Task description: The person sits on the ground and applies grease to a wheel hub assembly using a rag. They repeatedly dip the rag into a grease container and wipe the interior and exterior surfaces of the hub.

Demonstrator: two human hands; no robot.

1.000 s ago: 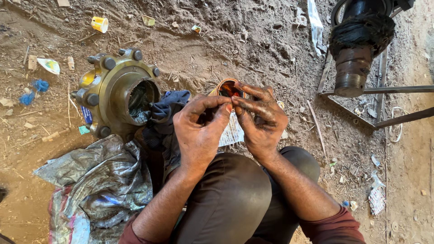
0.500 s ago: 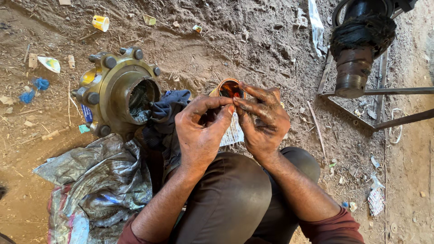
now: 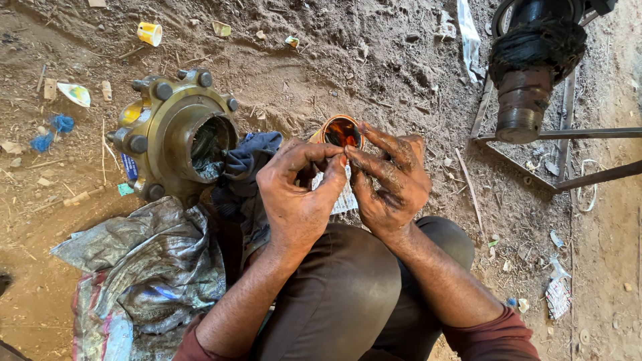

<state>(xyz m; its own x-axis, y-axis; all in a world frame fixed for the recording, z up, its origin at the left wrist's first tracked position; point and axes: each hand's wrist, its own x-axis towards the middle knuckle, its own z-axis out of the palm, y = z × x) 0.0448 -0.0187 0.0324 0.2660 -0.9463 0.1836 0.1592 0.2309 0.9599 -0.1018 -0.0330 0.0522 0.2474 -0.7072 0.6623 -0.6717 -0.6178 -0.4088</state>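
Down on the dirt floor, right over the person's knees, both greasy hands are bunched together — the left hand (image 3: 297,194) and the right hand (image 3: 388,184) have their fingertips meeting at one spot, pinching something too small to make out, so I honestly can't tell what's between them. Just past the fingertips sits a small round orange tin (image 3: 342,132) with a dark reddish gloss inside, grease by the look of it, open and touching or nearly touching the right hand's fingers. Compared with a second ago, hardly anything has moved: the hands have stayed locked in the same pinch, the tin is in the same place, only the fingers have curled a bit tighter. My read is that this is slow fiddly work on a tiny part, not a reach or a put-down. To the left, the big brass-coloured wheel hub (image 3: 170,130) with its ring of studs lies on its side, untouched, a dark blue rag (image 3: 247,164) draped between it and the left hand. Crumpled plastic sheeting (image 3: 144,267) lies beside the left knee — and the black axle stub (image 3: 528,73) on its metal stand is well apart at upper right.
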